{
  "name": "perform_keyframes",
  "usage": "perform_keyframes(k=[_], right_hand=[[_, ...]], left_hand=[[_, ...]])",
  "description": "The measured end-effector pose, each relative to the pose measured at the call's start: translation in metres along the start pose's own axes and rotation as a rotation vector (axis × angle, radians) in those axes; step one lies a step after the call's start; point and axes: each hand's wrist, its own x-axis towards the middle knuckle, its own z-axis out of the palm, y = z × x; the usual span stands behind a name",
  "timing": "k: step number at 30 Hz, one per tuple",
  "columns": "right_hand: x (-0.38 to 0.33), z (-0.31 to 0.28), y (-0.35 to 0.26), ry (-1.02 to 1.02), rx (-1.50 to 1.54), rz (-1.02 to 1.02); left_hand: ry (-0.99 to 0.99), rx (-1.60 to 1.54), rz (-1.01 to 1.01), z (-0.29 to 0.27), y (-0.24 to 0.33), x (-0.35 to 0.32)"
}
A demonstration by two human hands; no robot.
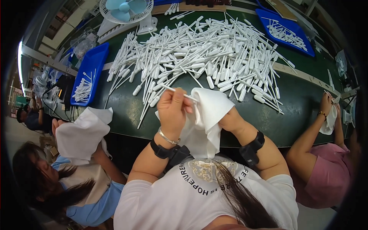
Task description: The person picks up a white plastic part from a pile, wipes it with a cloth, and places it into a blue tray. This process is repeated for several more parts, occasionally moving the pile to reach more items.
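My left hand (pixel 173 109), raised over the near edge of the table, pinches a thin white plastic stick (pixel 168 87). The stick slants across to the right, and its far end meets a white textured cloth (pixel 212 105); whether the cloth wraps that end I cannot tell. My right hand (pixel 232 120) is closed on the right side of the cloth, its fingers mostly hidden behind the fabric. The cloth hangs in folds between both hands, down in front of my shirt. Just beyond lies a big loose heap of similar white sticks (pixel 199 50) with oval bulb-like ends.
Blue trays with more white sticks stand at the left (pixel 99 57) and far right (pixel 264 17). A fan (pixel 124 9) sits at the back left. At my left a co-worker holds a white cloth (pixel 82 134); another at my right handles a cloth (pixel 329 120).
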Motion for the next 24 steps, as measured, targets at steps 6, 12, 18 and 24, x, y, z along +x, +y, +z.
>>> perform_keyframes(k=[6,12,18,24], right_hand=[[0.000,0.002,0.003,0.096,0.044,0.001],[0.002,0.007,-0.002,0.136,0.239,0.131],[-0.001,0.005,0.009,0.226,0.231,0.154],[0.001,0.008,0.010,0.287,0.034,0.051]], left_hand=[[0.013,0.014,0.045,-0.011,0.005,0.008],[-0.044,0.062,0.125,-0.005,-0.001,0.005],[-0.278,0.375,-0.044,0.002,-0.008,-0.005],[-0.307,0.899,0.369,0.008,-0.027,-0.010]])
